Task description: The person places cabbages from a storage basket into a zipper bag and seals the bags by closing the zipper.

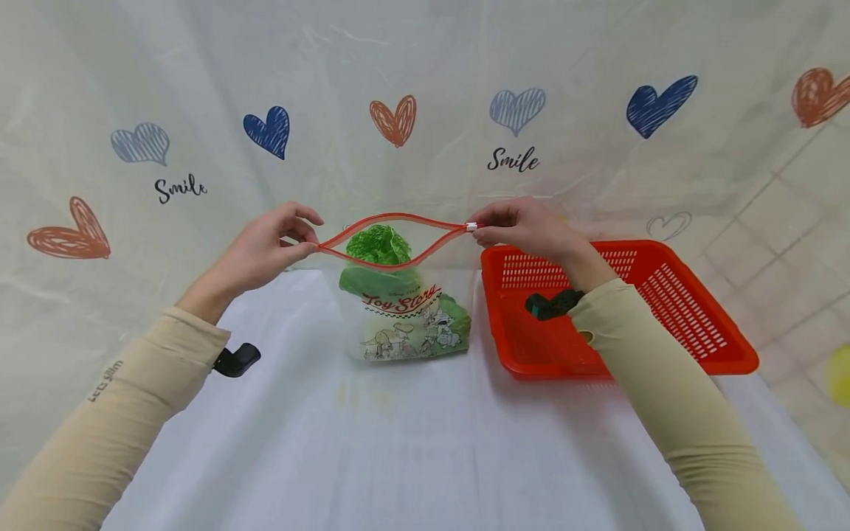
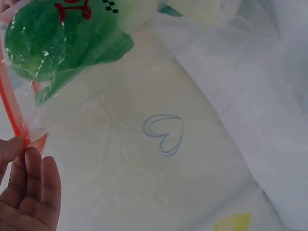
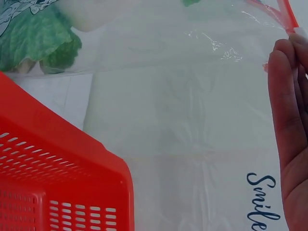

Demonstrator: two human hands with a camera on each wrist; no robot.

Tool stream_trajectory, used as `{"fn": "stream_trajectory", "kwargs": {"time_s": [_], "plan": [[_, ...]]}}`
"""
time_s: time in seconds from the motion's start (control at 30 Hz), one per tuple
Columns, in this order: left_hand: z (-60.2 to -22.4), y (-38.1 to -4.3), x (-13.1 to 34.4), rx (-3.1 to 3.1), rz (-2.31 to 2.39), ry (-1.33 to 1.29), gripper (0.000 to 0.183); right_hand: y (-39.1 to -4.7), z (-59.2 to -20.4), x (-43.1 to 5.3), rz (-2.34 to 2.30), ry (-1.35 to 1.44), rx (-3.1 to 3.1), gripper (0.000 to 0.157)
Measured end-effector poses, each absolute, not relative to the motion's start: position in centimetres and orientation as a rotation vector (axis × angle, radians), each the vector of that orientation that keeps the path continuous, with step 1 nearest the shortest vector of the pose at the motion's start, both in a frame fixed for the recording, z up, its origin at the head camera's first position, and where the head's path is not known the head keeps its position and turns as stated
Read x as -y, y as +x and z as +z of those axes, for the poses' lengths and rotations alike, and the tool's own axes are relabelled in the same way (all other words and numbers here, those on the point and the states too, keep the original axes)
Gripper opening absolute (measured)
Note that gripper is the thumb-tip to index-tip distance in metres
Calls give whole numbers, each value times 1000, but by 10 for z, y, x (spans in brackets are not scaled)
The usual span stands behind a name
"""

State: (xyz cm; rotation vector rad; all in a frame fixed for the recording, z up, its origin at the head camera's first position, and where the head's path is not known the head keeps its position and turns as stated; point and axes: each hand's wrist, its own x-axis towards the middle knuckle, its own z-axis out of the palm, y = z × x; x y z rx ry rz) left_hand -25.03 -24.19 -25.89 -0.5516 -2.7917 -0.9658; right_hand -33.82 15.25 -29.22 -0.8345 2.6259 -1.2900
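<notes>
A clear zip bag (image 1: 372,324) with "Toy Story" print hangs upright over the white table, its red-edged mouth (image 1: 398,217) spread into an eye shape. Inside it are green leafy vegetables (image 1: 378,243), the upper ones showing through the mouth. My left hand (image 1: 268,243) pinches the mouth's left corner between thumb and forefinger, the other fingers loosely bent. At the opposite corner my right hand (image 1: 524,227) pinches the zip beside a white slider (image 1: 471,227). In the left wrist view, the thumb and forefinger meet on the red zip strip (image 2: 17,122).
A red perforated basket (image 1: 737,358) stands right of the bag, under my right forearm. White cloth (image 1: 372,457) covers the table. Behind it hangs a pale sheet (image 1: 438,44) printed with hearts and "Smile". Dark wrist-worn devices (image 1: 237,360) sit below both wrists.
</notes>
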Motion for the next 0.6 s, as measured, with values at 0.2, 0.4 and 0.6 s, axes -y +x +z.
{"fn": "stream_trajectory", "kwargs": {"time_s": [0.2,0.4,0.6], "plan": [[-258,-251,246,2819,-1020,-547,28,-334,-296,-156,-1411,-821,-2562,28],[-258,-252,250,2850,-1092,-549,32,-332,-300,-158,-1485,-762,-2533,29],[-252,-258,238,2848,-1143,-552,38,-334,-303,-153,-1554,-790,-2484,29]]}}
